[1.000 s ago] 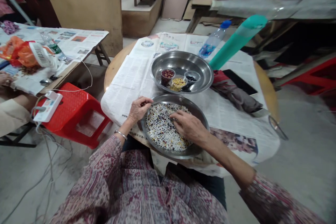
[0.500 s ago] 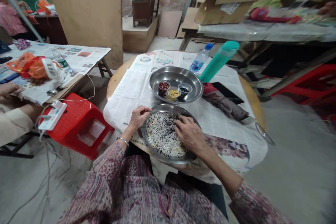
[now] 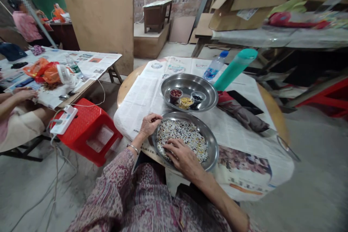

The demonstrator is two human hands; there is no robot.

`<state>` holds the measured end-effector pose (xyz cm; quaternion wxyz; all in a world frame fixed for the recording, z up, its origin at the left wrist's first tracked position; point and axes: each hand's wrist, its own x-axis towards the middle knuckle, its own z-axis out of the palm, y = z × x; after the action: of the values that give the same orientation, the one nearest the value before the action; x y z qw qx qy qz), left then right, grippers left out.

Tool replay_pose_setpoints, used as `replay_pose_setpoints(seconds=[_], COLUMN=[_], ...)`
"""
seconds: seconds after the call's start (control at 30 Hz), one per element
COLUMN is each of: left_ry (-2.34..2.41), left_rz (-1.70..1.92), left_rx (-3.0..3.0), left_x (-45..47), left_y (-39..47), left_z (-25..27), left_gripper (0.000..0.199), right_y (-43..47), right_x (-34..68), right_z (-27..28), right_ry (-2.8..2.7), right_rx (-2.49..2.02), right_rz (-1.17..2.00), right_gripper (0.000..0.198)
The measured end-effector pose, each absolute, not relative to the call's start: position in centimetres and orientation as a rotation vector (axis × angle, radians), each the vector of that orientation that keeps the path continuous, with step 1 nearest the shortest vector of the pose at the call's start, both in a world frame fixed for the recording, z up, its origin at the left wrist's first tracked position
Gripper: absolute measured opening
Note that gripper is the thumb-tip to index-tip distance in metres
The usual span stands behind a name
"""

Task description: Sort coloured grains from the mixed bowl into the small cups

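A steel basin (image 3: pixel 214 156) at the table's near edge holds a layer of mixed white, black and yellow grains (image 3: pixel 182 134). My left hand (image 3: pixel 150 125) is curled closed at the basin's left rim, with small dark red pieces that look like beans between its fingers. Over the near part of the grains lies my right hand (image 3: pixel 183 157), fingers apart and fingertips touching them. Just behind stands a second steel basin (image 3: pixel 202 79). Inside it are a cup of red beans (image 3: pixel 176 94), a cup of yellow grains (image 3: pixel 186 102) and a cup of black beans (image 3: pixel 198 98).
Newspaper (image 3: pixel 138 96) covers the round table. Beyond the rear basin are a water bottle (image 3: pixel 216 66) and a teal cylinder (image 3: pixel 236 69); a folded umbrella (image 3: pixel 241 112) lies at right. A red stool (image 3: pixel 87 127) with a power strip (image 3: pixel 64 119) stands left, near another person's hands (image 3: pixel 25 95).
My right hand has moved left and nearer to me across the grains, uncovering the right part of the layer. My left hand stays at the rim. The whole view has shifted slightly.
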<state>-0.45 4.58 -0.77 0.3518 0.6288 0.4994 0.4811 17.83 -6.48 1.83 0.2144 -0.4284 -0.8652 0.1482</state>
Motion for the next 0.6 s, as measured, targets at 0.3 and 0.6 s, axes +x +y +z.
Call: replay_pose_setpoints(seconds=[0.3, 0.6], left_ry=[1.277, 1.249], left_rz=[1.243, 1.253], left_rx=[1.623, 1.600], left_x=[-0.7, -0.6], left_y=[4.9, 5.2], left_z=[-1.3, -1.5], left_gripper=[0.013, 0.016], right_y=[-7.3, -7.3], right_x=[22.8, 21.7], right_z=[2.2, 3.1], right_ry=[-2.290, -2.545], right_rx=[-1.414, -1.345], right_rz=[0.352, 0.699], right_gripper=[0.021, 0.027])
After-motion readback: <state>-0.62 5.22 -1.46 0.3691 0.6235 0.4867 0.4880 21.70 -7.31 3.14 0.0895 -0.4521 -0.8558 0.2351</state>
